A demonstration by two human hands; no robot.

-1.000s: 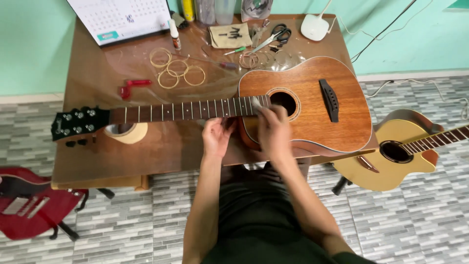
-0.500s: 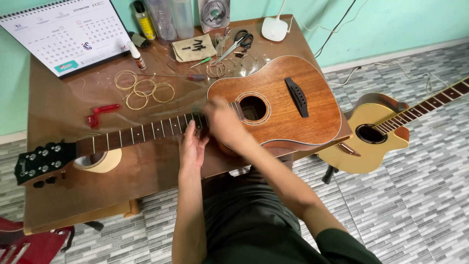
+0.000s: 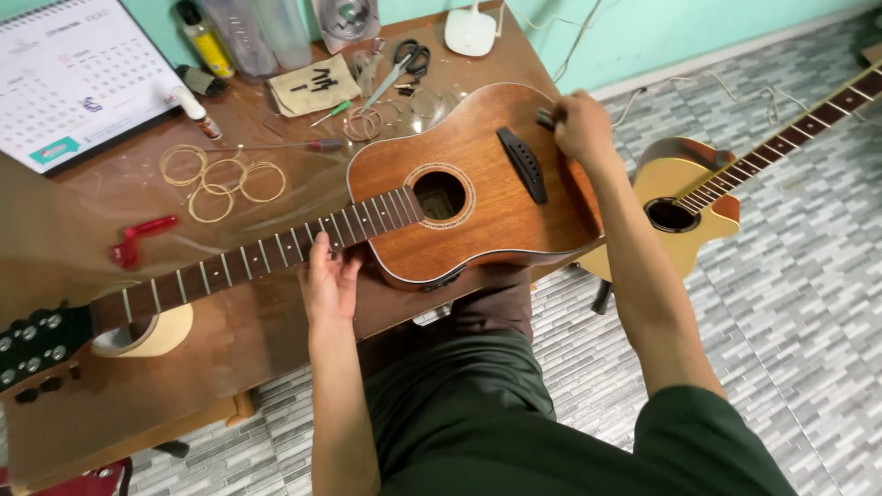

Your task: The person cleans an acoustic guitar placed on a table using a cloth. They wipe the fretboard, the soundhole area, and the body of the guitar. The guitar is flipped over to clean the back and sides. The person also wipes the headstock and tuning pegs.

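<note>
An acoustic guitar (image 3: 478, 197) of reddish-brown wood lies face up across the wooden table (image 3: 83, 404). Its long axis runs from the headstock (image 3: 37, 344) at 8 o'clock to the body at 2 o'clock. The neck (image 3: 257, 257) rests on a roll of tape (image 3: 152, 335).

The left hand (image 3: 329, 280) lies open, fingers on the near edge of the neck just short of the body, grasping nothing. The right hand (image 3: 581, 127) is reached out to the body's far edge at 2 o'clock, past the dark bridge (image 3: 524, 165), clenched around a small dark object (image 3: 546, 118) I cannot identify. The left hand is nearer the neck, the right nearer the bridge.

Beyond the neck at 11 o'clock lie coiled strings (image 3: 220, 179), a red string winder (image 3: 138, 241), scissors (image 3: 400, 66) and a desk calendar (image 3: 78, 78). A second, yellow guitar (image 3: 684, 207) stands on the tiled floor at 3 o'clock.
</note>
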